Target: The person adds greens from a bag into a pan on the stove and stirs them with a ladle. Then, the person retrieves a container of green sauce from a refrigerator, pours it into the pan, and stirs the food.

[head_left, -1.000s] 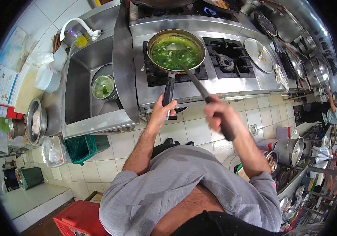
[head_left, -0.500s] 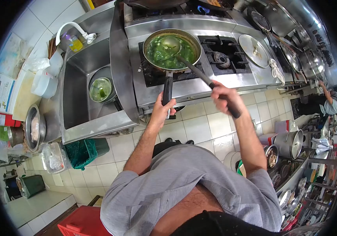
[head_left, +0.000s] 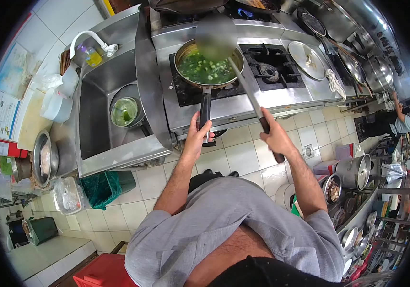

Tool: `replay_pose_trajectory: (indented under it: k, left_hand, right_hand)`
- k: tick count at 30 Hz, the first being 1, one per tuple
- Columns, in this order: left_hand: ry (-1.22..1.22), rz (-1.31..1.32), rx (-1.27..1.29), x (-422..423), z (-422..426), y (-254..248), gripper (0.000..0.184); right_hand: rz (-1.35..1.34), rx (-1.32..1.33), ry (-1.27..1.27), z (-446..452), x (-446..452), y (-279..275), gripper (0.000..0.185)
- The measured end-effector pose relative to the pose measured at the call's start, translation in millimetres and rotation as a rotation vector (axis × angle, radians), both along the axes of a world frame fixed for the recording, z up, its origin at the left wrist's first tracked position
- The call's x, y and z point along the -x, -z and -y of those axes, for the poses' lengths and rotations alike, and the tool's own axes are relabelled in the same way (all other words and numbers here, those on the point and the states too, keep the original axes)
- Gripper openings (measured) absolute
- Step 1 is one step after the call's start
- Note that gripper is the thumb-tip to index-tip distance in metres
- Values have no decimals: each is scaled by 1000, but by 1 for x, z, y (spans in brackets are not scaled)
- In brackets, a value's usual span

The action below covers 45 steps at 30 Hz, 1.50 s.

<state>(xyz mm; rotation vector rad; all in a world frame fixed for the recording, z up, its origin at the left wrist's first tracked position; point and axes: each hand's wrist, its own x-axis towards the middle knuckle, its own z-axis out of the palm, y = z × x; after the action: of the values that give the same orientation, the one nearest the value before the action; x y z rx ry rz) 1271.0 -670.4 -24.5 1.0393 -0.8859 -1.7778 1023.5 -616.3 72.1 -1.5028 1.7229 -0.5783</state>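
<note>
A frying pan (head_left: 184,82) of green liquid with pale and green pieces sits on the left front burner. My left hand (head_left: 197,136) is closed around the end of its black handle (head_left: 205,107). In my right hand (head_left: 277,137) is a ladle (head_left: 249,91), gripped by its dark handle. The ladle's bowl (head_left: 217,36) is smeared by motion and appears raised over the pan's far side, hiding that part of the rim. No contents of the bowl can be made out.
To the right are a bare burner (head_left: 268,71) and a pan lid (head_left: 306,60). A blue flame (head_left: 246,13) burns at the back. Left of the stove, the sink (head_left: 97,105) holds a pan with a green-tinged container (head_left: 124,112). Another person (head_left: 403,124) stands far right.
The ladle's bowl has come up out of the green liquid toward the pan's far side. My right hand has lowered slightly toward me; the left still grips the pan handle.
</note>
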Motion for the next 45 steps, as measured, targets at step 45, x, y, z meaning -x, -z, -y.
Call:
replay_pose_trajectory:
  k: [45]
  left_hand:
    - [-776,604,-808,-60,-292,189,68]
  right_hand:
    - [-770,483,-459,146,350,135,52]
